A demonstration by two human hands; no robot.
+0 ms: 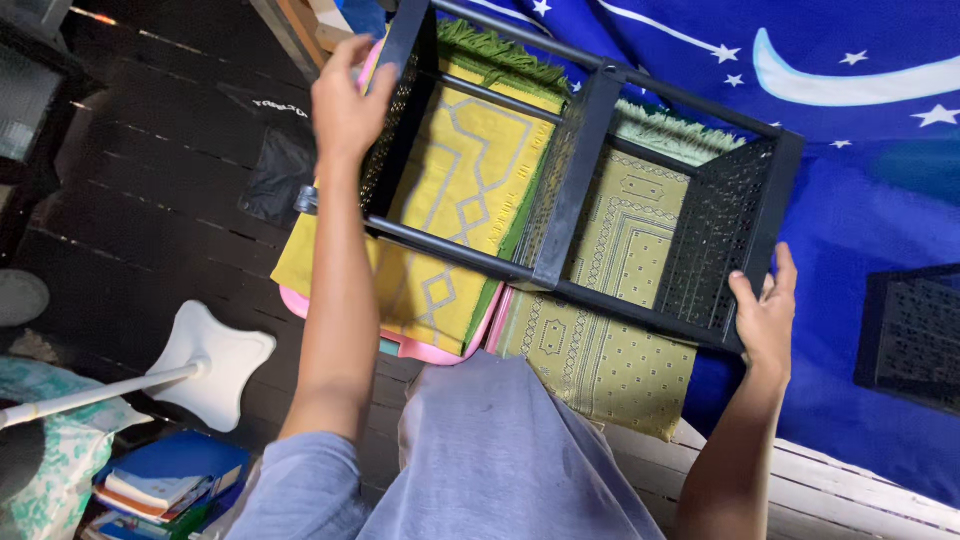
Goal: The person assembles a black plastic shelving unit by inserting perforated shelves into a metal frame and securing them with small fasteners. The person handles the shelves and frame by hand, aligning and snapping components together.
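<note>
Blue bedsheet (860, 200) — printed with white stars and a crescent, spread over the bed. Black metal rack (575, 175) — open frame with perforated side panels, held tilted above the bed's near edge, gripped at both ends. Two yellow-green prayer mats (620, 300) — laid side by side beneath the rack, the left one on a pink tray (420, 350). White stand base (215, 365) — on the dark floor. Left hand (345, 100) — fingers curled around the rack's left panel. Right hand (765, 315) — closed on the rack's right corner.
</note>
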